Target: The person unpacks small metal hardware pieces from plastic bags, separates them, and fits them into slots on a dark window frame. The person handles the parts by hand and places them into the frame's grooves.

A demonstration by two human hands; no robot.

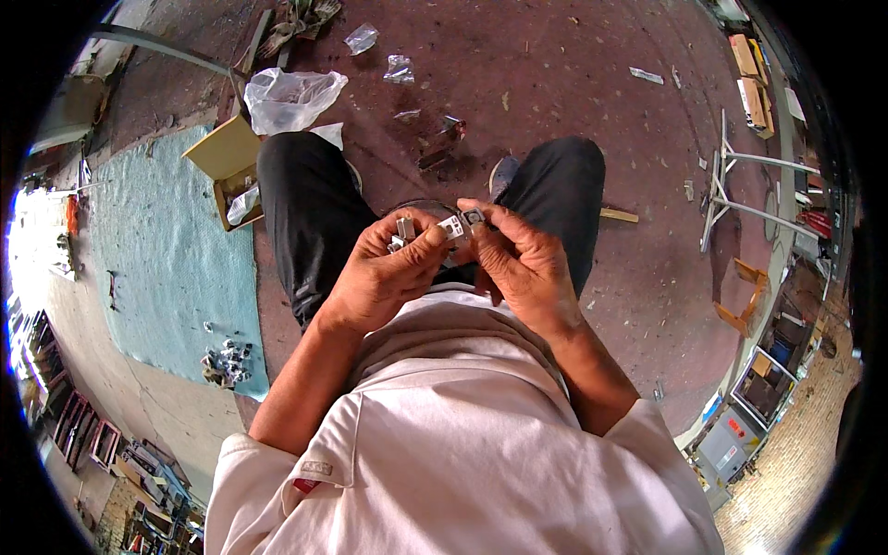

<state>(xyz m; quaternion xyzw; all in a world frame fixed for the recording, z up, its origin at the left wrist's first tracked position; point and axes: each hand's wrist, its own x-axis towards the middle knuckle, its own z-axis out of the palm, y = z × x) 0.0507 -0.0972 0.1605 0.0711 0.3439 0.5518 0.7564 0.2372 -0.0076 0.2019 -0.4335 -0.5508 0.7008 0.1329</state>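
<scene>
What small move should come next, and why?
Perhaps the right hand should gently turn its small grey square piece to line up with the silver piece in the left hand. The two are held very close together, though whether they touch is unclear; the left hand also holds other small metal pieces, so the right seems freer to move.

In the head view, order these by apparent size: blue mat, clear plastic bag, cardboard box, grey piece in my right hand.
1. Blue mat
2. Clear plastic bag and cardboard box: too alike to rank
3. Grey piece in your right hand, though nearer the camera
</scene>
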